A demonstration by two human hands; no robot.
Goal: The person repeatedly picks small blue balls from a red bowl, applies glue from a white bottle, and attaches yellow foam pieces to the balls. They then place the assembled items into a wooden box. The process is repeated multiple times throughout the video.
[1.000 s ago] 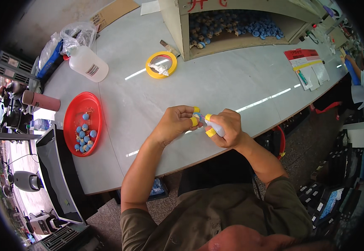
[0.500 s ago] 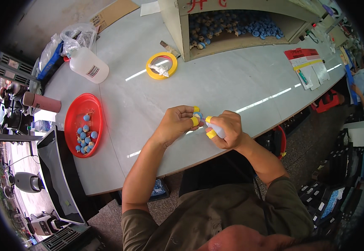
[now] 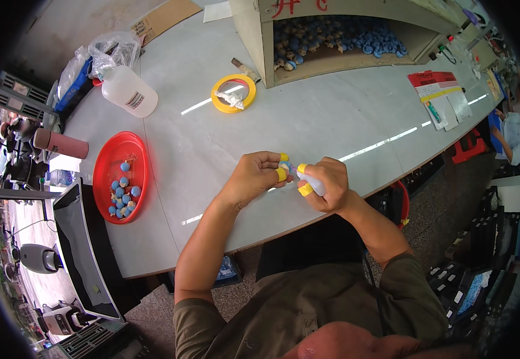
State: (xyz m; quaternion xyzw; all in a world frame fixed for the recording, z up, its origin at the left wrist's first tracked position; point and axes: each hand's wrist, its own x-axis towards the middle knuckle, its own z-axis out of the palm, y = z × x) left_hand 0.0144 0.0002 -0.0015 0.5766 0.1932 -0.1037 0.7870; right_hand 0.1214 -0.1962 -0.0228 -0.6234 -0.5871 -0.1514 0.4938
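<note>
Over the near part of the table, my left hand [image 3: 253,178] pinches a small blue and beige ball-shaped piece [image 3: 285,166] between thumb and fingers. Closed around a small whitish squeeze bottle [image 3: 314,183], my right hand [image 3: 332,182] holds the bottle's narrow tip up against or very close to that piece; whether they touch I cannot tell. Yellow tape wraps the thumb and a finger of both hands. At the left, a red round basin [image 3: 147,179] carries several similar blue and beige balls [image 3: 125,182].
A roll of yellow tape [image 3: 217,103] with crumpled white tissue lies farther back. Behind it, a beige cabinet [image 3: 251,42] is filled with blue pieces. A white jug [image 3: 129,93], a pink bottle [image 3: 61,143] and a black bin [image 3: 89,251] stand left. Papers [image 3: 439,93] lie far right.
Both hands keep their hold on the piece and the squeeze bottle. The bottle and my right hand have shifted very slightly; the whole view has moved a little.
</note>
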